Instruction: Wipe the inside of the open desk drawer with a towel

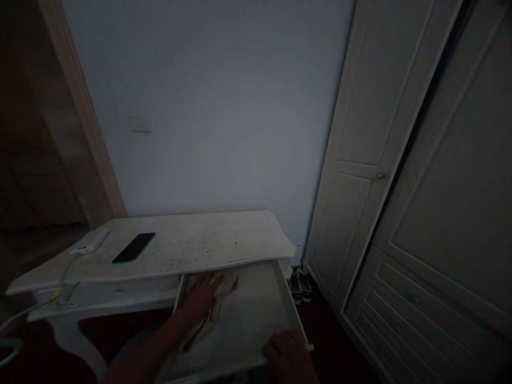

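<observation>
You are resting your right hand (288, 352) on the front edge of the open drawer (256, 312), fingers curling over the rim (whether they are clamping it, you cannot tell from here), while your left hand (203, 296) is touching a crumpled pale cloth (227, 284) along the drawer's left side — its grip is not showing clearly. The opening is looking done, the handling of the cloth unfinished — and beyond, a phone (134, 248) is lying on the tabletop (208, 234).
</observation>
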`<act>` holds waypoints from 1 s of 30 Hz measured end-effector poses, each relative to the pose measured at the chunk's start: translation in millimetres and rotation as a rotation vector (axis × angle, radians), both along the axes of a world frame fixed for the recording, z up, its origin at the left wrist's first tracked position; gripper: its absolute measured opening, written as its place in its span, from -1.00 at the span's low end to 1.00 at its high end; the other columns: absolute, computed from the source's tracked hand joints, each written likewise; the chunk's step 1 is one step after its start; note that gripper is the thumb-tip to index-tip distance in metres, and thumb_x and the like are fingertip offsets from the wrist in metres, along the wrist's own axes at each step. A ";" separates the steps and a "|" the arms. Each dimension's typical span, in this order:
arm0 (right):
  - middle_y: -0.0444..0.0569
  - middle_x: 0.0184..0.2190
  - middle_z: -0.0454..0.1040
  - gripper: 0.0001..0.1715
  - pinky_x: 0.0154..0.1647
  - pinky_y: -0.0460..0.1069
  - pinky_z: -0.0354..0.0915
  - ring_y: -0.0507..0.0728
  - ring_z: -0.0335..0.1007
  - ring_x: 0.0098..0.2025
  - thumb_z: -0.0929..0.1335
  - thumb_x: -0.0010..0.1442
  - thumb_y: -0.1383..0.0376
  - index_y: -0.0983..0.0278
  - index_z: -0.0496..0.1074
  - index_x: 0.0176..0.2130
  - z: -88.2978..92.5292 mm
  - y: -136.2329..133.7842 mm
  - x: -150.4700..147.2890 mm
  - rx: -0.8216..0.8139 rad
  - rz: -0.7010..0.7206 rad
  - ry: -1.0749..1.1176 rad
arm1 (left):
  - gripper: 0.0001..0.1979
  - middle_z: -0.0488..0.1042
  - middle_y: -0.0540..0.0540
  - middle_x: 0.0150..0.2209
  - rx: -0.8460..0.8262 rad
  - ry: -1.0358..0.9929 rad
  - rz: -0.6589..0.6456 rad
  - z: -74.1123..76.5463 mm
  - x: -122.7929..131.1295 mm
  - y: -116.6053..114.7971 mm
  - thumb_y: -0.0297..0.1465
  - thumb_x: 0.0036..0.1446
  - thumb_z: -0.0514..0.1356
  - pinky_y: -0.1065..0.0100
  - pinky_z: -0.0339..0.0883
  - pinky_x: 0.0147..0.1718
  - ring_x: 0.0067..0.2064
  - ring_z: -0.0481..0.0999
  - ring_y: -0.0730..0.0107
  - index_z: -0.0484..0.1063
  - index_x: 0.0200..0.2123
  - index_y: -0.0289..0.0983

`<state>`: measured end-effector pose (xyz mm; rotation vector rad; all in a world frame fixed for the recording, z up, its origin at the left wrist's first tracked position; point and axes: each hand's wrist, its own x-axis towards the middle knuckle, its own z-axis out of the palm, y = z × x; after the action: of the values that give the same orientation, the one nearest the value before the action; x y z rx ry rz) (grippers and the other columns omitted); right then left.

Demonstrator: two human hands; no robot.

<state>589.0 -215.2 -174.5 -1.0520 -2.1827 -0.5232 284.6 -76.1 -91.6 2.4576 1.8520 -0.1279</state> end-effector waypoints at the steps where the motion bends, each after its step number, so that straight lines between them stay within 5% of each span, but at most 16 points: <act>1: -0.19 -0.32 0.48 -0.80 -0.06 0.07 0.17 0.14 0.36 -0.28 0.48 0.32 0.17 0.13 0.40 -0.18 -1.5 0.6 -0.2 0.007 -0.001 0.001 | -0.15 0.19 -0.28 0.50 0.016 -0.011 0.003 -1.4 8.7 4.1 -0.66 0.19 0.04 -0.09 0.28 0.30 0.44 0.29 -0.12 0.12 0.52 -0.06; 10: -0.17 -0.35 0.46 -0.87 -0.08 0.07 0.17 0.14 0.33 -0.32 0.42 0.40 0.18 0.14 0.41 -0.19 -14.5 4.5 0.6 0.036 0.004 0.005 | -0.26 0.19 -0.22 0.52 0.010 -0.193 -0.298 -9.1 124.0 24.9 -0.55 0.25 0.11 -0.07 0.15 0.39 0.47 0.24 -0.05 0.21 0.47 -0.09; 15: -0.18 -0.34 0.49 -0.88 -0.07 0.08 0.18 0.14 0.36 -0.30 0.43 0.40 0.18 0.12 0.42 -0.19 -17.9 2.9 1.8 0.008 -0.008 -0.007 | -0.42 0.46 -0.10 0.35 -0.149 -0.222 -0.555 -14.0 149.3 5.7 -0.41 0.17 0.26 0.09 0.26 0.31 0.34 0.44 0.06 0.46 0.28 -0.03; 21: -0.16 -0.22 0.56 -0.83 -0.01 0.09 0.19 0.17 0.41 -0.19 0.45 0.35 0.19 0.08 0.45 -0.06 -16.9 2.9 2.9 0.032 -0.016 -0.018 | -0.49 0.61 0.03 0.15 -0.317 -0.099 -0.620 -14.7 102.3 -32.5 -0.28 0.01 0.40 0.15 0.43 0.15 0.18 0.56 0.03 0.58 0.08 0.07; 27: -0.19 -0.30 0.52 -0.86 -0.05 0.08 0.14 0.14 0.39 -0.25 0.47 0.36 0.20 0.11 0.43 -0.15 -0.8 -3.1 3.7 -0.103 0.006 -0.027 | -0.53 0.52 -0.22 0.22 -0.296 0.082 -0.424 -4.5 10.6 -54.2 -0.34 0.05 0.33 -0.11 0.51 0.00 0.16 0.56 -0.20 0.58 0.08 -0.04; 30: -0.19 -0.25 0.53 -0.83 -0.04 0.07 0.13 0.14 0.40 -0.22 0.48 0.35 0.18 0.11 0.43 -0.13 4.7 -4.3 4.4 -0.152 0.012 -0.039 | -0.43 0.48 -0.30 0.25 -0.229 0.153 -0.332 -3.2 -14.0 -54.1 -0.46 0.01 0.31 -0.21 0.45 0.07 0.28 0.44 -0.29 0.53 0.14 -0.08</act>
<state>593.4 -219.6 -169.7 -1.1158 -2.2907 -0.3797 270.6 -130.1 -94.8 2.6245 1.3648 -0.5255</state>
